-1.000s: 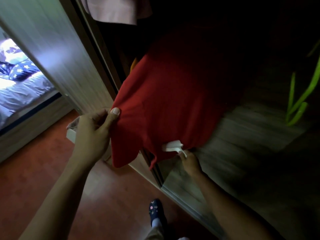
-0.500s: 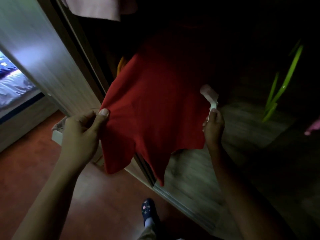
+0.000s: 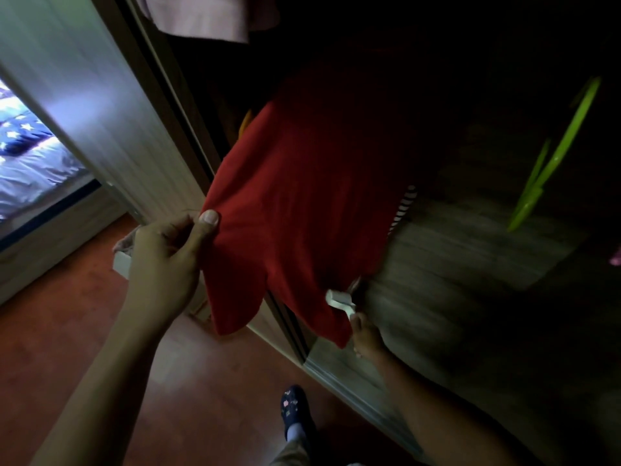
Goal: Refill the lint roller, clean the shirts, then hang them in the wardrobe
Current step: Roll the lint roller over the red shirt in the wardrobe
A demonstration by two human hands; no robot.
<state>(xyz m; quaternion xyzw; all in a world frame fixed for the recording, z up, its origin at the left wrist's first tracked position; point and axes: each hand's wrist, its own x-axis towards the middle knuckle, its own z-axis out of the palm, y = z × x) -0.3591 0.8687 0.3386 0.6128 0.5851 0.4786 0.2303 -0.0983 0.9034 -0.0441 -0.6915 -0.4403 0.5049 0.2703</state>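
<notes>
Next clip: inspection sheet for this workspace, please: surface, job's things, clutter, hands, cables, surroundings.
Surface: grey wood-grain wardrobe base, dim and blurred.
Job's things: red fabric shirt stretched out of the wardrobe, top lost in darkness; white plastic lint roller at its lower hem.
Clutter: green plastic hanger; striped garment behind the shirt.
Hands: left hand pinches the shirt's side edge; right hand grips the roller handle.
Cables: nothing seen.
Surroundings: pale sliding door, reddish wooden floor, bed with star-print bedding.

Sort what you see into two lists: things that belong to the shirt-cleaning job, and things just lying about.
In the job: red shirt, pinched by left hand; lint roller, held by right hand; wardrobe.
Just lying about: bed; pink garment; striped garment; green hanger.
</notes>
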